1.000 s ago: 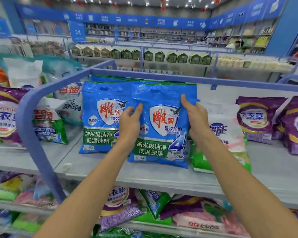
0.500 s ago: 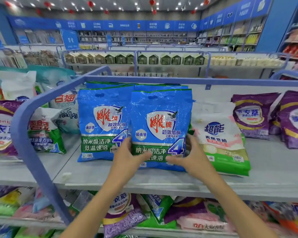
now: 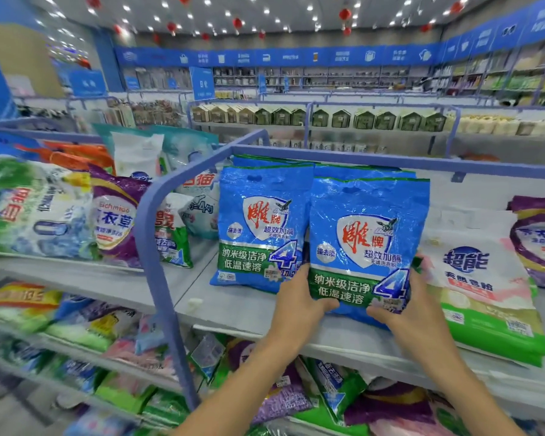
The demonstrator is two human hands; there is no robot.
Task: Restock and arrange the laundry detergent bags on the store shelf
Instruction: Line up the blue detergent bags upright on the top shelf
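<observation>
Fingers [image 3: 323, 305] of both hands gripped the front blue detergent bag [image 3: 368, 240] at its lower corners.

The left hand [image 3: 299, 305] pinched the bottom left corner with its thumb across the printed face; the right hand [image 3: 412, 313] pinched the bottom right corner, its fingertips curled round the side edge. The bag stood upright near the front of the grey shelf [image 3: 239, 313], long axis vertical, handle slot at the top, label facing the camera. It overlapped a matching blue bag [image 3: 261, 225] on its left and sat just beside a white-and-green bag [image 3: 485, 294] on its right.
</observation>
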